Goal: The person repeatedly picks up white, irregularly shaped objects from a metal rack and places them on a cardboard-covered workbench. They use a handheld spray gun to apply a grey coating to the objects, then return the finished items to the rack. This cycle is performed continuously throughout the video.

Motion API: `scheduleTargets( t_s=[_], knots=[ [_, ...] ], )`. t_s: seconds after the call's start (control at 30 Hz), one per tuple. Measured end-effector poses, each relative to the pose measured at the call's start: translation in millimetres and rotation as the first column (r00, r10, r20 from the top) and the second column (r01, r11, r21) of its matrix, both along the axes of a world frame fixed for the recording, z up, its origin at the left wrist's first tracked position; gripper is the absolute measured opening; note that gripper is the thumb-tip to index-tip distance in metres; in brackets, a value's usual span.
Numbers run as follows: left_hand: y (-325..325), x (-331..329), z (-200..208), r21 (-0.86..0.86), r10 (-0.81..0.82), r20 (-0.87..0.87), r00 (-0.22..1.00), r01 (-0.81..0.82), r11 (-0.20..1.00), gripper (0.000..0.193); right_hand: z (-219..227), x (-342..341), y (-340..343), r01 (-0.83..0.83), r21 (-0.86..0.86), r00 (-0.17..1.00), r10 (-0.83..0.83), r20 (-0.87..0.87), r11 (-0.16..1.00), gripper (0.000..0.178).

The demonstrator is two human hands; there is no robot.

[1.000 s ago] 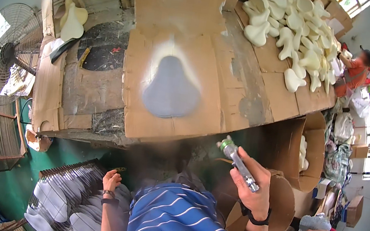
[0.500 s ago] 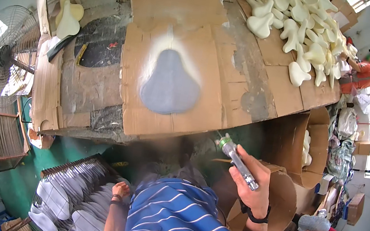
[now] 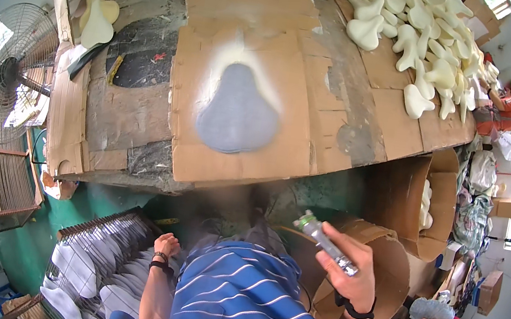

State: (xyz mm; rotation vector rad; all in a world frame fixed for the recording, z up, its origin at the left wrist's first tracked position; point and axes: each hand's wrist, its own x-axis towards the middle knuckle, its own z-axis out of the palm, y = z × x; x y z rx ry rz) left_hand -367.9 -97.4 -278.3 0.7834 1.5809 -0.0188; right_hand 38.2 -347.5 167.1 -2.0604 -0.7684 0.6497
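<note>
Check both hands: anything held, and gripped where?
Right hand grips a metal spray gun around its body, nozzle end free. Left hand reaches into the wire basket; whether it holds anything cannot be told.

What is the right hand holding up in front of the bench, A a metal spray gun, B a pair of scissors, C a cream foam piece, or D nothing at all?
A: the right hand is closed around a slim metal spray gun, its nozzle aimed toward the grey pear-shaped piece on the cardboard-covered bench.
</note>
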Motion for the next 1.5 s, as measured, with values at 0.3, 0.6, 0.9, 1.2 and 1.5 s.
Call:
scheduleTargets(
  t_s=[0.3,0.6,0.9,1.2,1.5],
  knots=[
    [5.2,1.9,5.5,-0.006,-0.028,0.001,1.000,0.028,1.000,0.032,-15.8,3.9,34.8,-0.006,0.160,0.985,-0.022,0.173,0.987,0.056],
    [-6.4,-14.1,-10.3,-0.036,0.024,0.047,0.999,-0.022,0.999,0.030,-23.3,5.5,23.1,0.130,0.178,0.960,-0.169,0.222,0.975,0.048],
    [-0.1,-4.9,-7.6,0.001,-0.077,0.009,0.997,0.077,0.997,0.032,-5.7,-1.5,9.2,0.056,0.062,0.971,-0.068,0.229,0.997,0.054],
    [6.1,7.5,2.6,0.001,-0.021,0.022,1.000,0.021,1.000,0.031,-8.0,-7.0,16.7,0.022,0.147,0.983,-0.048,0.177,0.989,0.058],
    [-12.2,-7.2,-3.5,0.034,-0.089,-0.049,0.995,0.091,0.995,0.028,-11.7,-5.0,9.1,0.114,0.201,0.971,-0.153,0.186,0.973,0.054]
  ],
)
